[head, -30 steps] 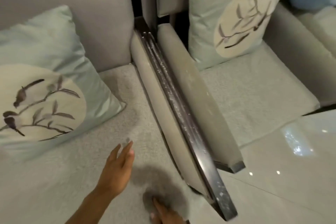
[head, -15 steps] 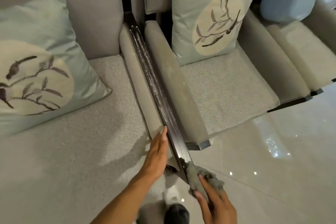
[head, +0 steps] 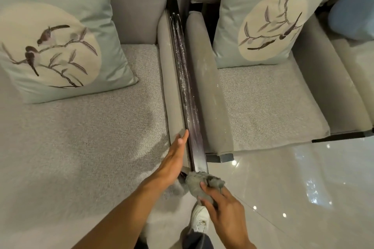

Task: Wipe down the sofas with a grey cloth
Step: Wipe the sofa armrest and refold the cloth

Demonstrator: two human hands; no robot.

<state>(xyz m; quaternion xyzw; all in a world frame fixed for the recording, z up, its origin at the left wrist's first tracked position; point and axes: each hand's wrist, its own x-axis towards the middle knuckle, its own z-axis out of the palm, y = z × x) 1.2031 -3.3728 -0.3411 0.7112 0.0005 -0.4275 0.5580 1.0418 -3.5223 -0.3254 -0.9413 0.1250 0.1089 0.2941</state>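
1. Since a second ago the grey cloth [head: 199, 183] has left the seat of the left sofa [head: 81, 137] and now sits bunched on the near end of the dark rail [head: 188, 91]. Both hands have come across with it.
2. Nearest of all, a white shoe [head: 200, 218] stands on the glossy floor [head: 303, 188], directly below the cloth, with a dark trouser leg at the bottom edge.
3. Just above the shoe, the right hand [head: 224, 214] holds the cloth. Its grip is curled round the bundle, with the thumb pressed on top.
4. Beside it, the left hand [head: 172, 159] lies flat along the left armrest [head: 168, 70]. Its grip is relaxed and holds nothing, the fingers straight and side by side. The fingertips touch the edge of the rail.
5. From the cloth the rail runs away between the two sofas, shiny and dark, streaked with pale specks along most of its length.
6. On the rail's other side the right armrest [head: 210, 91] lies just beside it. It carries pale smudges and stops short of the rail's near end at a dark metal corner.
7. Beyond the armrests, the seat of the right sofa [head: 263, 103] shows the same pale, textured fabric as the left one.
8. Farther back, a pale green cushion with birds [head: 56, 46] leans against the left sofa's backrest. A matching cushion [head: 269, 26] leans on the right sofa.
9. Farthest right, a blue rounded thing [head: 352, 16] is too blurred to tell what it is.
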